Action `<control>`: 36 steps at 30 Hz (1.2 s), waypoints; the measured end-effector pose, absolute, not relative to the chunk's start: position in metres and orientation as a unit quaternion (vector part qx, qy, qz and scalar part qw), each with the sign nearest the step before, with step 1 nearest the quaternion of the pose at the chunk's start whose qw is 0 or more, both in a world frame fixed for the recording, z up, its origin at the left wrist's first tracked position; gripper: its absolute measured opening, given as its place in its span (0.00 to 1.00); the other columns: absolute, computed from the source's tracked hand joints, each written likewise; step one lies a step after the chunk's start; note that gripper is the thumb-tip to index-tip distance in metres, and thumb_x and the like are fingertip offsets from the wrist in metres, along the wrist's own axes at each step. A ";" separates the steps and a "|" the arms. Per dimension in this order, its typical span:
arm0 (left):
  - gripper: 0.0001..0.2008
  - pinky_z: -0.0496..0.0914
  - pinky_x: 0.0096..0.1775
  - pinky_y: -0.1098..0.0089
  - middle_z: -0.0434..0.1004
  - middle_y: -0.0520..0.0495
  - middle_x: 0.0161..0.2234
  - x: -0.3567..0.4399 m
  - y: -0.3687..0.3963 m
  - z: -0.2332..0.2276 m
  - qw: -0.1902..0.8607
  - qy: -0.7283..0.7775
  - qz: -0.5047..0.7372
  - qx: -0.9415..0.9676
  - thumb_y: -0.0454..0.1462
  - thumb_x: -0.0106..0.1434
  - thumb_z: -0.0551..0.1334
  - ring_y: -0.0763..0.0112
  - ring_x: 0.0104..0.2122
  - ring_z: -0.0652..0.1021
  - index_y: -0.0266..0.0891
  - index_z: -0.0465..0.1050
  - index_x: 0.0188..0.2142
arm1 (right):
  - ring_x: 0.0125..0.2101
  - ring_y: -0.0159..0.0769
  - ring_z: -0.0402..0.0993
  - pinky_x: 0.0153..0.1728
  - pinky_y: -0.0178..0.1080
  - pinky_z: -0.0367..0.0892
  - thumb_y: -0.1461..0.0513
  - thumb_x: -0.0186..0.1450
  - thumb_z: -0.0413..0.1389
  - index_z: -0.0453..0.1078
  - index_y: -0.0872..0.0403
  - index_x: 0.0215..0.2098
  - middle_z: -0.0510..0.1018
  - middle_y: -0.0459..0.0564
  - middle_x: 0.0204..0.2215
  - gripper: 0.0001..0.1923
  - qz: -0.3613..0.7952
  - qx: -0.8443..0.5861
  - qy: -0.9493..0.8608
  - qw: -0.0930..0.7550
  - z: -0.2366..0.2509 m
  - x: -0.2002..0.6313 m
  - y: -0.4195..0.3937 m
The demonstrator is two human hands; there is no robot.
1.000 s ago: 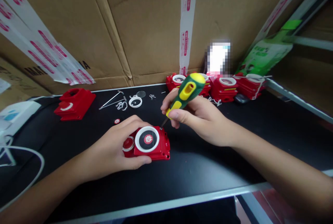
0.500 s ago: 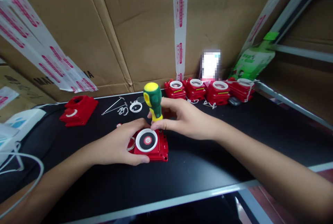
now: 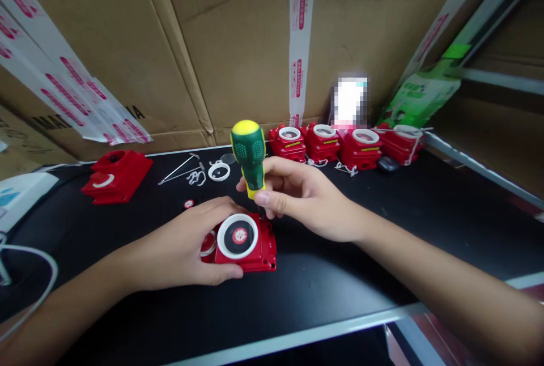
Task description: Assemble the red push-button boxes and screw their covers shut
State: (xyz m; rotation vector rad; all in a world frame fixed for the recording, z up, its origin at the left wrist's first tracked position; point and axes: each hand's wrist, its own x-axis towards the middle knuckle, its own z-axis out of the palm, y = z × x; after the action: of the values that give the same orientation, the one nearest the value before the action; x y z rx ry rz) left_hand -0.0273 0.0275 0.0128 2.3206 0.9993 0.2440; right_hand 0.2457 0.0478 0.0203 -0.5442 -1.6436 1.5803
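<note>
Gripping the green screwdriver [image 3: 249, 153] upright at frame centre, right hand [image 3: 297, 199] fingers pinch its handle; left hand [image 3: 187, 247] clasps the red box [image 3: 242, 241].

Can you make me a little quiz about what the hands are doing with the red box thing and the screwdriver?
1. True or false: the screwdriver stands nearly upright with its tip down at the red box.
2. Which hand steadies the box? A) left hand B) right hand C) neither
3. Fill in: the loose white ring lies on the table ______ the box, toward the cardboard wall.

Key
1. True.
2. A: the left hand wraps the box; the right holds the screwdriver.
3. Behind.
</note>
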 end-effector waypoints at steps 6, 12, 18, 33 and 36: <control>0.28 0.79 0.56 0.58 0.82 0.47 0.56 -0.027 0.027 0.014 0.304 0.373 0.096 0.871 0.46 0.63 0.78 0.50 0.58 0.83 0.51 0.76 0.60 | 0.31 0.29 0.75 0.33 0.34 0.73 0.61 0.58 0.81 0.73 0.54 0.46 0.84 0.47 0.42 0.25 0.646 -0.200 -0.608 0.415 0.015 0.246 0.052; 0.32 0.79 0.57 0.58 0.81 0.47 0.58 -0.030 0.026 0.013 0.315 0.371 0.111 0.866 0.48 0.64 0.78 0.52 0.55 0.83 0.52 0.73 0.64 | 0.30 0.28 0.73 0.27 0.32 0.68 0.62 0.52 0.84 0.69 0.51 0.45 0.80 0.43 0.39 0.33 0.657 -0.217 -0.574 0.438 0.008 0.240 0.050; 0.31 0.80 0.57 0.57 0.80 0.44 0.61 -0.031 0.028 0.012 0.315 0.358 0.102 0.873 0.48 0.65 0.77 0.50 0.58 0.82 0.52 0.72 0.65 | 0.31 0.29 0.71 0.36 0.34 0.70 0.59 0.69 0.73 0.78 0.55 0.49 0.77 0.42 0.33 0.14 0.647 -0.181 -0.640 0.373 0.022 0.253 0.049; 0.30 0.80 0.56 0.57 0.82 0.45 0.58 -0.029 0.025 0.015 0.297 0.371 0.104 0.874 0.49 0.65 0.78 0.52 0.53 0.84 0.51 0.74 0.63 | 0.30 0.30 0.69 0.33 0.36 0.68 0.58 0.59 0.80 0.74 0.53 0.47 0.77 0.42 0.34 0.25 0.640 -0.211 -0.628 0.390 0.015 0.248 0.054; 0.31 0.80 0.55 0.57 0.83 0.44 0.57 -0.030 0.025 0.014 0.295 0.369 0.105 0.875 0.49 0.65 0.78 0.52 0.52 0.85 0.50 0.74 0.63 | 0.29 0.30 0.69 0.32 0.35 0.67 0.59 0.57 0.81 0.72 0.52 0.47 0.77 0.42 0.34 0.27 0.650 -0.209 -0.618 0.390 0.016 0.249 0.054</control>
State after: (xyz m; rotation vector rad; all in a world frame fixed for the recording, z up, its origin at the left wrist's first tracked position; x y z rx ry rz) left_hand -0.0300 0.0255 0.0137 2.3287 0.9805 0.2793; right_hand 0.2486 0.0540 0.0162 -0.5303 -1.5704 1.6512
